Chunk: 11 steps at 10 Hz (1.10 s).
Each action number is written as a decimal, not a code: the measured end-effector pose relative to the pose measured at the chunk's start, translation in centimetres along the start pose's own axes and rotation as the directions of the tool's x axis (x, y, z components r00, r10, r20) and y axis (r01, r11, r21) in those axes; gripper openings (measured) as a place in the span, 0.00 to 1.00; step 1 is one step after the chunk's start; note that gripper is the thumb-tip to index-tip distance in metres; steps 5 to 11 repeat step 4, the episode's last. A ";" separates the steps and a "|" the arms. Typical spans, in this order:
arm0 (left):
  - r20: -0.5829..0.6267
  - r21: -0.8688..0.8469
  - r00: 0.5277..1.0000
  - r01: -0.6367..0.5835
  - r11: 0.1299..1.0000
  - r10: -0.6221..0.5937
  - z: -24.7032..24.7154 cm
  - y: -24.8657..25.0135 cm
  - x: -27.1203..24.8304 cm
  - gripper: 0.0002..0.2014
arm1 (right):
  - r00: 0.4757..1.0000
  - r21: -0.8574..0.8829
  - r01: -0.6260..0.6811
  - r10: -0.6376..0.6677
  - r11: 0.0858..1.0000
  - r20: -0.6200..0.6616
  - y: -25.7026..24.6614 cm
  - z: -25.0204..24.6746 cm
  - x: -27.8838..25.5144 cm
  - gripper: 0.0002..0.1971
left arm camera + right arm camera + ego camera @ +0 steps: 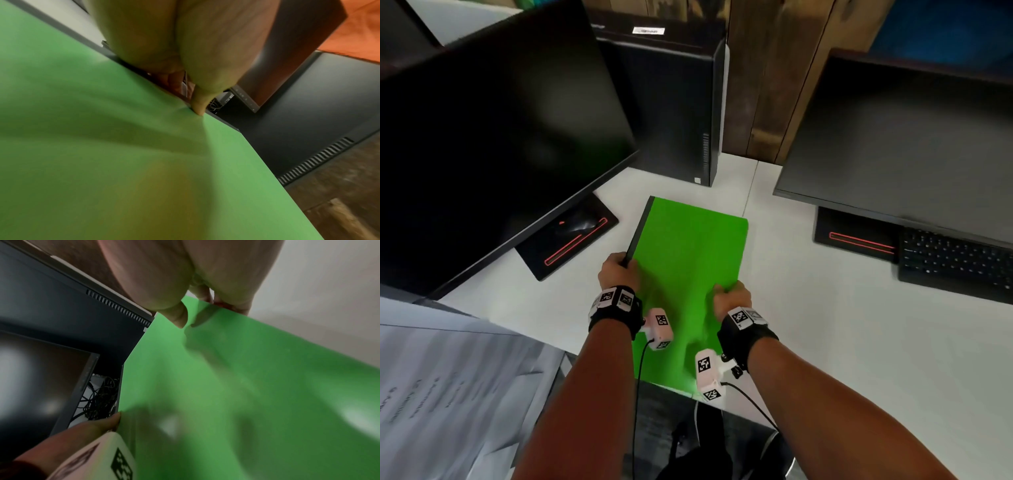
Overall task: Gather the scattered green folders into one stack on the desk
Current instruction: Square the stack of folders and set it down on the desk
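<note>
I see one green folder point(690, 274), a flat rectangular cover in bright green with a dark spine strip along its left long edge. It sits over the white desk point(825, 325) between two monitors, its long axis running away from me and turned slightly clockwise, its near end reaching past the desk's front edge. I cannot tell whether it rests on the desk or is lifted off it. My left hand point(616, 270) grips the spine edge, thumb on top. My right hand point(732, 298) grips the right edge. Whether further folders lie beneath it is hidden.
</note>
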State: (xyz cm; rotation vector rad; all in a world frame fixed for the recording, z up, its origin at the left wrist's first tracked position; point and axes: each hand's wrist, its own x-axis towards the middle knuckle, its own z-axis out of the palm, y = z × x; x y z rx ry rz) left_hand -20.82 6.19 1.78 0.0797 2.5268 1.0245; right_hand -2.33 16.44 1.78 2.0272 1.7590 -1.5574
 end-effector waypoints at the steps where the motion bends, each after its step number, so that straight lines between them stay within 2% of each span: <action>1: 0.003 0.006 1.000 0.007 1.000 -0.007 0.2 -0.8 1.6 0.17 | 0.999 -0.185 0.014 -0.004 0.983 0.053 -0.8 1.1 0.7 0.23; 2: 0.012 0.029 1.000 -0.007 1.000 0.007 0.5 -1.4 2.3 0.17 | 0.999 -0.284 -0.010 0.024 0.959 0.048 -1.1 1.5 0.8 0.26; 3: 0.033 0.109 0.997 -0.078 0.991 0.075 1.0 -1.8 2.6 0.18 | 1.000 -0.437 0.015 -0.009 0.899 0.017 -1.2 1.7 0.2 0.32; 4: 0.035 0.202 0.994 -0.109 0.973 0.104 1.5 -1.7 2.7 0.20 | 0.998 -0.500 0.045 -0.060 0.865 -0.015 -1.0 1.5 0.2 0.33; 11: 0.035 0.202 0.994 -0.109 0.973 0.104 1.5 -1.7 2.7 0.20 | 0.998 -0.500 0.045 -0.060 0.865 -0.015 -1.0 1.5 0.2 0.33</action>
